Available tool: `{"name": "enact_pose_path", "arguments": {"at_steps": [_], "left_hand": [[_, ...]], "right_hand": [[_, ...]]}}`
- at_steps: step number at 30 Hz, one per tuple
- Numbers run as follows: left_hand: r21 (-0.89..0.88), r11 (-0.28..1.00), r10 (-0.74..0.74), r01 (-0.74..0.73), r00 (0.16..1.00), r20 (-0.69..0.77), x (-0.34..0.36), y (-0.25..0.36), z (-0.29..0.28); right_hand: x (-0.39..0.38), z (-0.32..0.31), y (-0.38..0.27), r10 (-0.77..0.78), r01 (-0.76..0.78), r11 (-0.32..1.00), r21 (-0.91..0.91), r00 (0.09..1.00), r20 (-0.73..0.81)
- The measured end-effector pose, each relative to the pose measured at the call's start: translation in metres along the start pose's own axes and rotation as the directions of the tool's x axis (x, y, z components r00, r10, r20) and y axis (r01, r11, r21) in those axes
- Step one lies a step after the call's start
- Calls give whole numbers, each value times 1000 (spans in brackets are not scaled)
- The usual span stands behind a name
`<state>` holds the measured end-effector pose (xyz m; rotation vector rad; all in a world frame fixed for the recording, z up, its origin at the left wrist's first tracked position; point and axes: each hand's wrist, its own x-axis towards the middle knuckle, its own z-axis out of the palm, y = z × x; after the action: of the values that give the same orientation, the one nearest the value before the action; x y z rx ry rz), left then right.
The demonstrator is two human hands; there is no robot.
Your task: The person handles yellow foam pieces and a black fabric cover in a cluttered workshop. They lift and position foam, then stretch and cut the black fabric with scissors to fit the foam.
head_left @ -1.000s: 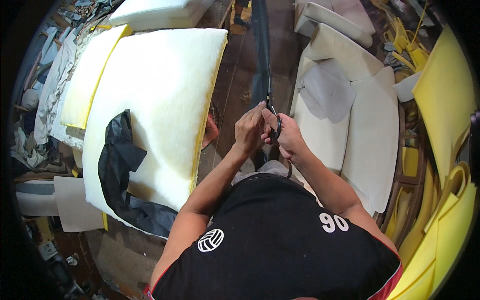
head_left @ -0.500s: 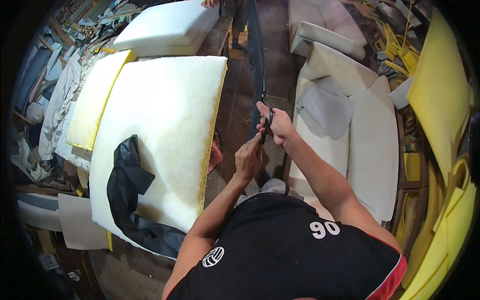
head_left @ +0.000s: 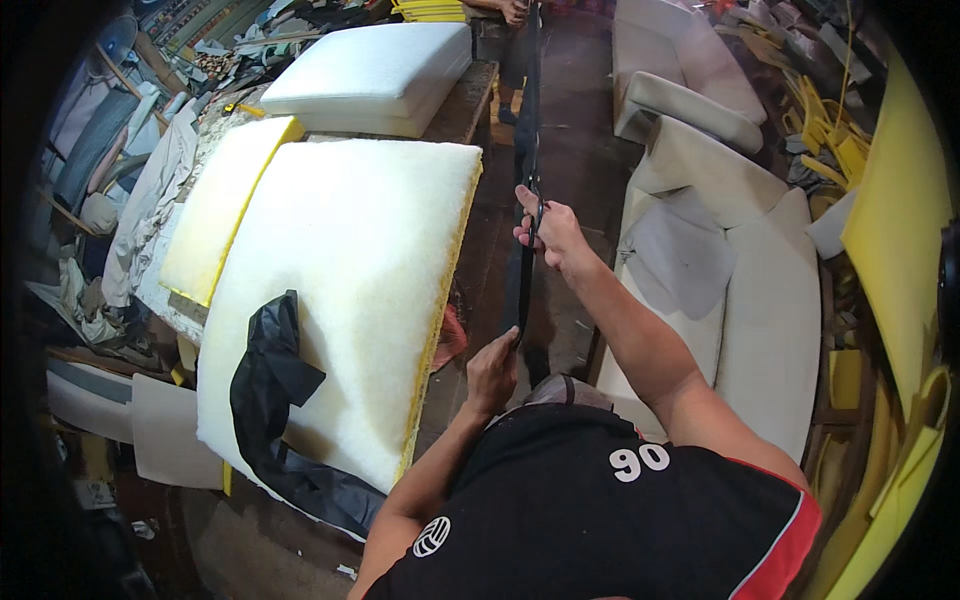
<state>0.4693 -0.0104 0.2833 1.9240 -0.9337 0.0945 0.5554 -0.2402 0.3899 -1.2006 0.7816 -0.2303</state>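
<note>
My right hand (head_left: 552,238) is closed around the handles of black scissors (head_left: 537,187), whose blades point away from me along a long black fabric strip (head_left: 532,110). Closer to my body, my left hand (head_left: 493,372) pinches the near end of that strip, which runs taut between my hands. At the far end, another person's hand (head_left: 514,12) is beside the strip; whether it grips the cloth is hard to make out. A separate crumpled black fabric piece (head_left: 262,375) drapes over the large white-topped foam cushion (head_left: 340,230) on my left.
A white cushion block (head_left: 370,75) and a smaller yellow-edged foam piece (head_left: 225,200) lie beyond the big cushion. Pale sofas (head_left: 765,310) line the right, one with a grey cloth (head_left: 680,250) on it. Yellow foam sheets (head_left: 905,220) stand at the far right.
My hands have moved apart: the right one with the scissors is farther forward along the strip, while the left has come back toward my body. The view has shifted slightly.
</note>
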Motion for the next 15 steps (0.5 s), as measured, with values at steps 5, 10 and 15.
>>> {"name": "enact_pose_path", "arguments": {"at_steps": [5, 10, 15], "left_hand": [[-27, 999, -36, 36, 999, 17, -3, 1, -3], [-10, 991, -131, 132, 988, 87, -3, 2, -3], [-45, 981, -179, 186, 975, 130, 0, -1, -7]], "right_hand": [[39, 2, -12, 7, -8, 998, 67, 1000, 21], [75, -2, -28, 23, -30, 992, 123, 998, 54], [112, -3, -41, 13, -21, 991, 130, 998, 58]]}}
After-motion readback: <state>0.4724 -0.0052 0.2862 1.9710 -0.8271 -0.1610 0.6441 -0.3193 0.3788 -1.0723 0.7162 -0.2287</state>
